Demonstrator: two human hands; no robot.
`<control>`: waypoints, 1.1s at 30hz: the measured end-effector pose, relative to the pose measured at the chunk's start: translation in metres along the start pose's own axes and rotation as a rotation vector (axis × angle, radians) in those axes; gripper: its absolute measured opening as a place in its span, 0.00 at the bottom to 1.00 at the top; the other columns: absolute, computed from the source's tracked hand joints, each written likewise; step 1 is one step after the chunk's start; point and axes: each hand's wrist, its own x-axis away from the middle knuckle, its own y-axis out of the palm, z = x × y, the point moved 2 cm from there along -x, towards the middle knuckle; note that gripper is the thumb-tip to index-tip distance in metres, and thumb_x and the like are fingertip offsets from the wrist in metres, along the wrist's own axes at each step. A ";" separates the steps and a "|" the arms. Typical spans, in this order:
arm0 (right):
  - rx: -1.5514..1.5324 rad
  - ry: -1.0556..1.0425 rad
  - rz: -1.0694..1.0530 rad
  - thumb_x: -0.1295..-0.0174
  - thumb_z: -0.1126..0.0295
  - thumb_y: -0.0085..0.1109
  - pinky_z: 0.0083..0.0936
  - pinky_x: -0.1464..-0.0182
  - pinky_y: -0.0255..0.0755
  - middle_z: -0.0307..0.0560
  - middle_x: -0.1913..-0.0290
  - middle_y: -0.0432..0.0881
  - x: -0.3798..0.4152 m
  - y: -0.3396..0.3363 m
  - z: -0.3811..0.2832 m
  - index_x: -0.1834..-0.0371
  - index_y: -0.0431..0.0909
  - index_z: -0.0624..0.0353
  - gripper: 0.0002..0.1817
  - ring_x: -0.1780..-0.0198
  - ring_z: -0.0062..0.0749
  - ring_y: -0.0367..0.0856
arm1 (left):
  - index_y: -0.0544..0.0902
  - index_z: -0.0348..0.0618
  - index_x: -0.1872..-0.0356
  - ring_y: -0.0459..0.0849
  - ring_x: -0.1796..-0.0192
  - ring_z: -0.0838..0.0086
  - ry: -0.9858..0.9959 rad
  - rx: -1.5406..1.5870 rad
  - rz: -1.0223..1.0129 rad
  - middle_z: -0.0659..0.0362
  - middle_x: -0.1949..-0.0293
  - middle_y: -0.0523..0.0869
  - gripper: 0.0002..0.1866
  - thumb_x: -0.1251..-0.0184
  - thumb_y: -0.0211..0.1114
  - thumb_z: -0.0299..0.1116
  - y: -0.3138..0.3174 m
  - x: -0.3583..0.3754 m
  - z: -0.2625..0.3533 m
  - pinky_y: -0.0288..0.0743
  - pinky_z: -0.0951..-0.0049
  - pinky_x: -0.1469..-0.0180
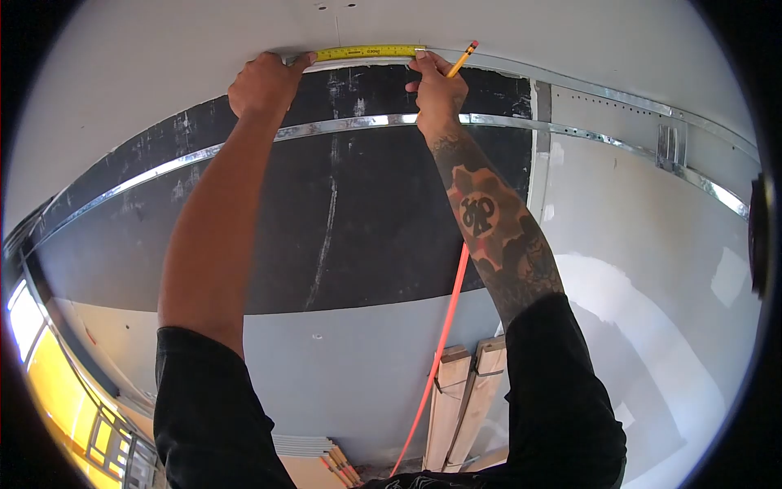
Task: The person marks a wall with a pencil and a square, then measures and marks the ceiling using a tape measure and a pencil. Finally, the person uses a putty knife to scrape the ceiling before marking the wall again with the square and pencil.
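A yellow tape measure blade runs level along the upper edge of the dark wall panel, just under the white ceiling. My left hand is closed at the blade's left end, its thumb pressed against the tape; the case is not visible. At the other end, my right hand pinches the blade's tip with thumb and fingers. That same hand also grips a yellow pencil, tilted with its pink eraser up. Both arms are raised overhead.
A shiny metal channel crosses the dark panel below my hands, joining a bracket at right. An orange pole or strip slants downward. Wooden boards lean below, and a yellow-lit window area lies lower left.
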 end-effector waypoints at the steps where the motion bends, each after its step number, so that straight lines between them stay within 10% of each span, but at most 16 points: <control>1: -0.004 0.004 0.001 0.33 0.67 0.66 0.18 0.75 0.79 0.44 0.64 0.86 0.000 0.000 0.000 0.53 0.84 0.66 0.13 0.70 0.22 0.81 | 0.89 0.46 0.65 0.91 0.61 0.67 0.004 -0.011 0.027 0.62 0.77 0.87 0.35 0.38 0.61 0.73 0.002 -0.002 -0.001 0.84 0.59 0.56; 5: -0.017 -0.021 -0.011 0.33 0.67 0.66 0.18 0.75 0.79 0.45 0.64 0.86 -0.002 0.000 0.001 0.52 0.83 0.66 0.13 0.70 0.23 0.81 | 0.88 0.48 0.68 0.91 0.65 0.71 -0.004 -0.068 0.162 0.66 0.85 0.82 0.35 0.39 0.61 0.74 0.011 -0.008 -0.004 0.84 0.62 0.56; 7: 0.014 0.009 -0.006 0.32 0.68 0.65 0.18 0.76 0.79 0.46 0.64 0.86 -0.001 -0.001 0.000 0.52 0.83 0.66 0.12 0.70 0.23 0.82 | 0.90 0.47 0.69 0.92 0.58 0.62 -0.011 0.030 -0.022 0.56 0.70 0.90 0.40 0.40 0.56 0.79 0.004 -0.006 -0.004 0.82 0.56 0.54; 18: -0.046 -0.060 -0.024 0.31 0.70 0.62 0.18 0.79 0.76 0.48 0.64 0.87 -0.004 0.001 0.002 0.52 0.81 0.67 0.12 0.77 0.23 0.80 | 0.89 0.44 0.60 0.91 0.54 0.58 0.012 -0.053 0.014 0.54 0.62 0.91 0.36 0.36 0.60 0.72 0.003 -0.006 0.001 0.84 0.56 0.53; 20: -0.055 -0.033 -0.038 0.30 0.69 0.62 0.21 0.74 0.79 0.50 0.60 0.86 -0.002 0.001 0.001 0.49 0.79 0.69 0.14 0.60 0.28 0.87 | 0.89 0.44 0.59 0.91 0.53 0.57 0.022 -0.070 0.033 0.52 0.61 0.91 0.37 0.36 0.59 0.73 0.004 -0.007 0.001 0.84 0.55 0.52; 33: -0.073 -0.010 0.034 0.34 0.70 0.65 0.20 0.77 0.77 0.48 0.66 0.86 -0.004 0.004 0.003 0.56 0.83 0.67 0.10 0.73 0.24 0.82 | 0.90 0.42 0.60 0.90 0.51 0.54 0.065 -0.044 0.069 0.47 0.62 0.90 0.41 0.36 0.54 0.76 0.004 -0.007 -0.001 0.81 0.52 0.48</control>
